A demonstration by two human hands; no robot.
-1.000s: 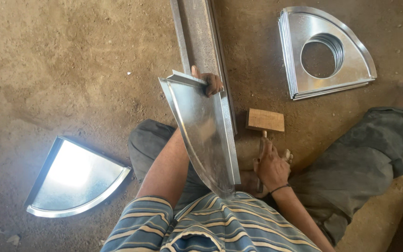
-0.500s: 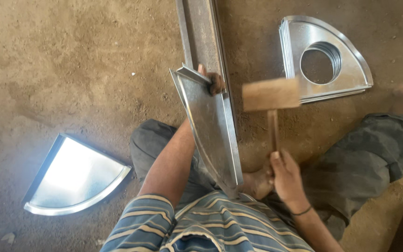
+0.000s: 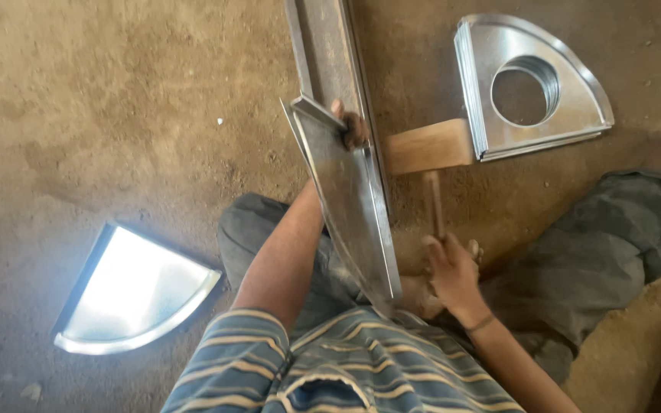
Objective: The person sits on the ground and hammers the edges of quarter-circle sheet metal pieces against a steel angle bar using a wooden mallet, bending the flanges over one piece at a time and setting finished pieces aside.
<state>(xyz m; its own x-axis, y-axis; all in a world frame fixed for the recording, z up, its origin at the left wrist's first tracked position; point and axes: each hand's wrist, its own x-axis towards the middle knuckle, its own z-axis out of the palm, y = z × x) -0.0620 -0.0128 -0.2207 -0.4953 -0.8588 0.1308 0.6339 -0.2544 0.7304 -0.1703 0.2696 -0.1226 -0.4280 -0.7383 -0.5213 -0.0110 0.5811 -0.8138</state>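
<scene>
Dirt floor (image 3: 116, 115), seated work. Our left hand (image 3: 352, 128) pinches the sheet-metal panel (image 3: 350, 199) upright against the steel rail (image 3: 330, 53); our right hand (image 3: 449, 268) fists the wooden mallet (image 3: 428, 147) at three o'clock. Risk, we judge: mallet glancing onto fingers.

Wooden mallet (image 3: 428, 147) lower, seemingly nearer sheet (image 3: 346, 191)

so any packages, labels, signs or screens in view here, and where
None in view. Only bare sheet-metal pieces, a metal bar and a wooden mallet on the dirt floor.
</scene>
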